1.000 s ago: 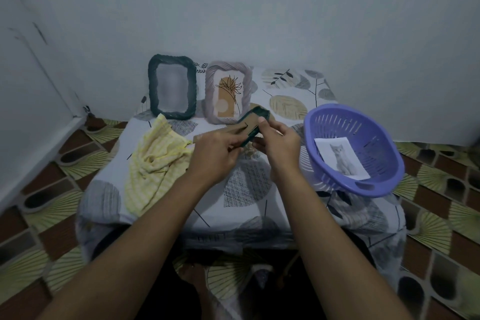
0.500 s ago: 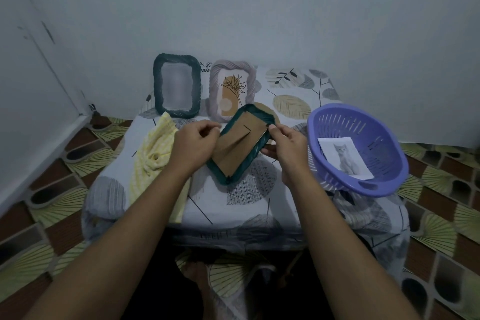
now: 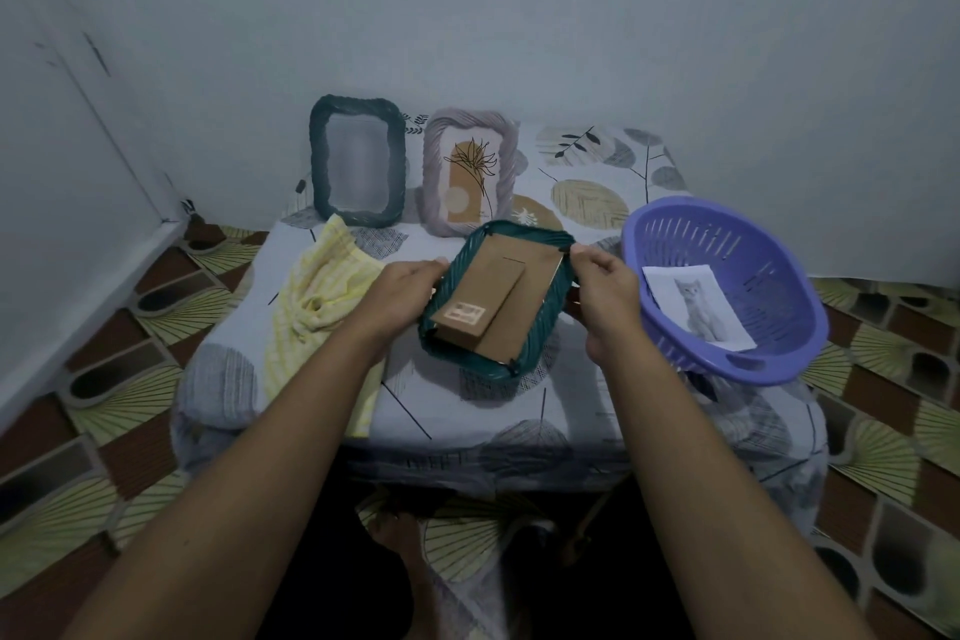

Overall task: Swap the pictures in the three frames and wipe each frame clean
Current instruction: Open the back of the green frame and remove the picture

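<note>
Turned flatter since earlier, back up, left of purple basket [image 3: 769, 286]: teal frame [image 3: 545, 322], pinched edgewise by left grip [image 3: 402, 299] and right grip [image 3: 605, 296]. Backing [image 3: 524, 296] possibly unlatched; may slide out if tipped.

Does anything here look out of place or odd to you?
Mildly. A cat picture lies loose in the purple basket, not in a frame. The green frame is held back-up between left hand and right hand. The yellow cloth lies crumpled, drooping over the table edge.
</note>
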